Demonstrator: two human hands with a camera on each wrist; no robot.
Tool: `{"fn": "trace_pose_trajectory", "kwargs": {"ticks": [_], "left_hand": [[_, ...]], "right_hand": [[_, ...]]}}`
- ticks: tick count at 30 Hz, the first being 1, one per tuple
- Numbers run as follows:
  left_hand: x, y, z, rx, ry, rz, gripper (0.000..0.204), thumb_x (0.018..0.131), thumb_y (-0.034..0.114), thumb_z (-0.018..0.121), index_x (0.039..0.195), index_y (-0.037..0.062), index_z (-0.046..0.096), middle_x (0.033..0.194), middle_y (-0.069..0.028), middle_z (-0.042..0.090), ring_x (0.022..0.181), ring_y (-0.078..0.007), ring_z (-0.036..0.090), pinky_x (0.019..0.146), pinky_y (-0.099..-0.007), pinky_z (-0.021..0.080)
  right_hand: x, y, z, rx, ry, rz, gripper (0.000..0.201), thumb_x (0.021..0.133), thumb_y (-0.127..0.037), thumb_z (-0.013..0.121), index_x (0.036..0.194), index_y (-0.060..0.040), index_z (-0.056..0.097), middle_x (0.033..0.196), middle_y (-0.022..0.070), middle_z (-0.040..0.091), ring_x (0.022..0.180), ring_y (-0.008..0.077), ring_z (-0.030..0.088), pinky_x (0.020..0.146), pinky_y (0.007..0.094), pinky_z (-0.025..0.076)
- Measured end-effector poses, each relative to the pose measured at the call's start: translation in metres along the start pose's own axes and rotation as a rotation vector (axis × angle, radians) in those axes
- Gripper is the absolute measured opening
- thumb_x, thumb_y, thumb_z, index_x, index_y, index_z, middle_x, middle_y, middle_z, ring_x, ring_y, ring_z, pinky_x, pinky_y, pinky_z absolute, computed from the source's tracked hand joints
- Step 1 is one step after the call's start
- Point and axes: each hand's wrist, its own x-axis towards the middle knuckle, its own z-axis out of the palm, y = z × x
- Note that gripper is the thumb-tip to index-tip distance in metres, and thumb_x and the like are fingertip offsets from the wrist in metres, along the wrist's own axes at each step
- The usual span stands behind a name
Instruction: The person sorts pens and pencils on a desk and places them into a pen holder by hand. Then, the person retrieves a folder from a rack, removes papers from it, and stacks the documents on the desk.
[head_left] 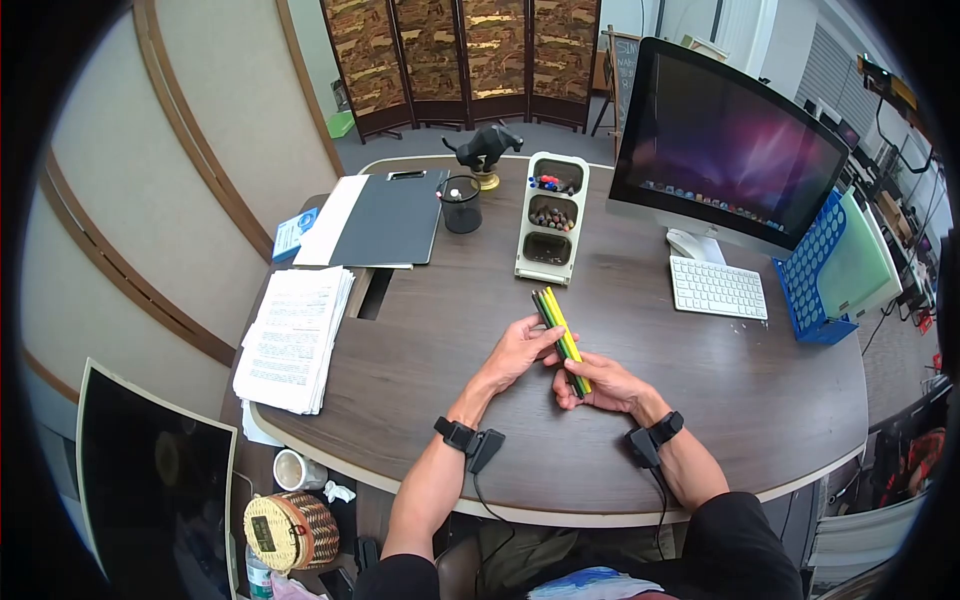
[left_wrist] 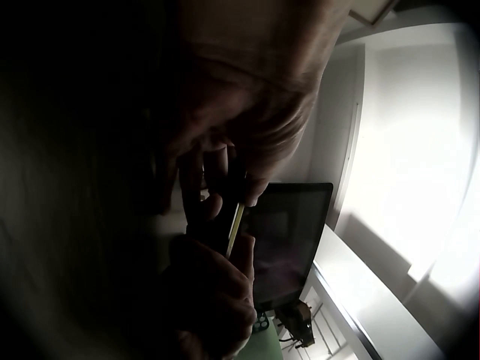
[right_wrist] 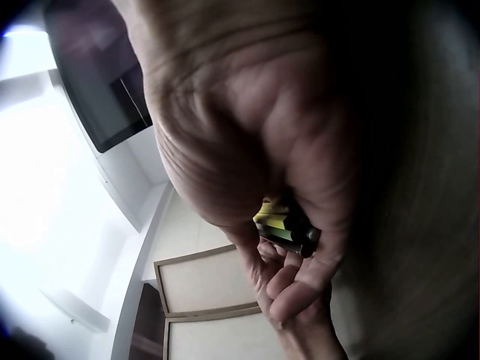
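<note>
A small bundle of coloured pencils point(head_left: 556, 318), yellow, green and dark ones side by side, is held slantwise over the desk between both hands. My left hand point(head_left: 518, 352) pinches the bundle around its middle, thumb on top. Lower down, my right hand point(head_left: 608, 384) grips it near the bottom end with thumb and curled fingers. From the right wrist, the yellow, green and dark pencil ends point(right_wrist: 276, 222) show between thumb and fingers. In the left wrist view a thin yellow pencil point(left_wrist: 235, 225) runs between the two hands, and the rest is in shadow.
Beyond the hands stands a white three-compartment organizer point(head_left: 525, 250) with pens and pencils in it. A mesh pen cup point(head_left: 461, 212), black animal figurine point(head_left: 486, 148) and folder point(head_left: 385, 225) lie left of it. Papers point(head_left: 295, 340) are at left; keyboard point(head_left: 718, 288) and monitor point(head_left: 725, 150) at right.
</note>
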Motion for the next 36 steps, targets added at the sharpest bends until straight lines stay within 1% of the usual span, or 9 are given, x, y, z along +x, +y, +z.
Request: {"fn": "trace_pose_trajectory", "kwargs": {"ticks": [5, 6, 9, 12, 17, 21, 23, 30, 36], "left_hand": [[-0.001, 0.001, 0.002, 0.037, 0.048, -0.014, 0.043, 0.109, 0.025, 0.073, 0.139, -0.0049, 0.063, 0.124, -0.0189, 0.079, 0.111, -0.0205, 0.076, 0.103, -0.0365, 0.059], [0.000, 0.001, 0.001, 0.037, 0.050, -0.019, 0.042, 0.110, 0.025, 0.072, 0.138, -0.0053, 0.064, 0.125, -0.0190, 0.079, 0.112, -0.0208, 0.075, 0.103, -0.0363, 0.059], [0.003, -0.002, 0.000, 0.052, 0.061, -0.033, 0.040, 0.112, 0.024, 0.068, 0.137, -0.0061, 0.064, 0.128, -0.0195, 0.077, 0.114, -0.0218, 0.075, 0.103, -0.0363, 0.060], [0.003, -0.004, -0.003, 0.035, 0.041, -0.046, 0.039, 0.115, 0.024, 0.060, 0.139, -0.0076, 0.062, 0.135, -0.0205, 0.074, 0.120, -0.0238, 0.073, 0.108, -0.0388, 0.059], [0.005, -0.009, -0.005, -0.005, 0.029, -0.036, 0.042, 0.116, 0.026, 0.058, 0.143, -0.0068, 0.059, 0.137, -0.0220, 0.072, 0.122, -0.0250, 0.073, 0.109, -0.0398, 0.059], [0.002, -0.005, -0.001, 0.005, 0.064, -0.051, 0.044, 0.114, 0.026, 0.064, 0.142, -0.0073, 0.060, 0.136, -0.0222, 0.073, 0.118, -0.0254, 0.075, 0.105, -0.0391, 0.062], [0.002, -0.004, -0.002, -0.006, 0.049, -0.025, 0.044, 0.112, 0.025, 0.067, 0.142, -0.0076, 0.060, 0.135, -0.0225, 0.074, 0.115, -0.0255, 0.076, 0.102, -0.0384, 0.064], [0.002, -0.005, -0.001, -0.021, 0.061, -0.013, 0.041, 0.111, 0.022, 0.069, 0.139, -0.0071, 0.062, 0.133, -0.0228, 0.075, 0.113, -0.0254, 0.077, 0.100, -0.0382, 0.065], [0.004, -0.009, -0.003, 0.094, 0.144, -0.012, 0.034, 0.108, 0.022, 0.074, 0.129, -0.0046, 0.069, 0.123, -0.0200, 0.079, 0.105, -0.0223, 0.079, 0.094, -0.0359, 0.066]], "right_hand": [[0.003, 0.003, -0.003, 0.048, -0.033, -0.024, 0.043, 0.120, -0.026, 0.044, 0.154, 0.0014, 0.048, 0.119, 0.0206, 0.072, 0.114, 0.0332, 0.076, 0.100, 0.0429, 0.063], [0.003, 0.003, -0.003, 0.051, -0.033, -0.024, 0.043, 0.120, -0.026, 0.044, 0.154, 0.0014, 0.048, 0.119, 0.0206, 0.072, 0.114, 0.0332, 0.076, 0.100, 0.0429, 0.063], [0.004, 0.001, 0.001, 0.097, 0.027, -0.019, 0.046, 0.120, -0.024, 0.043, 0.155, 0.0057, 0.047, 0.129, 0.0275, 0.070, 0.120, 0.0394, 0.074, 0.107, 0.0476, 0.061], [0.005, 0.001, 0.002, 0.138, 0.063, -0.013, 0.047, 0.120, -0.024, 0.043, 0.156, 0.0066, 0.046, 0.132, 0.0283, 0.070, 0.123, 0.0397, 0.073, 0.111, 0.0498, 0.060], [0.007, 0.004, 0.000, 0.162, 0.058, -0.049, 0.048, 0.118, -0.023, 0.049, 0.160, 0.0002, 0.043, 0.139, 0.0266, 0.067, 0.127, 0.0396, 0.071, 0.111, 0.0517, 0.059], [0.006, 0.003, 0.002, 0.159, 0.059, -0.047, 0.048, 0.119, -0.023, 0.049, 0.160, 0.0010, 0.042, 0.140, 0.0277, 0.066, 0.129, 0.0404, 0.070, 0.112, 0.0510, 0.059], [0.006, 0.001, 0.002, 0.157, 0.056, -0.037, 0.047, 0.119, -0.019, 0.045, 0.162, 0.0012, 0.038, 0.144, 0.0314, 0.062, 0.131, 0.0416, 0.068, 0.114, 0.0528, 0.058], [0.006, 0.003, 0.002, 0.136, 0.066, -0.040, 0.049, 0.118, -0.019, 0.047, 0.161, 0.0019, 0.038, 0.146, 0.0320, 0.061, 0.132, 0.0418, 0.068, 0.115, 0.0518, 0.059], [0.006, 0.003, 0.001, 0.112, 0.050, -0.052, 0.050, 0.118, -0.018, 0.049, 0.161, 0.0041, 0.037, 0.146, 0.0327, 0.061, 0.131, 0.0415, 0.068, 0.114, 0.0518, 0.059]]}}
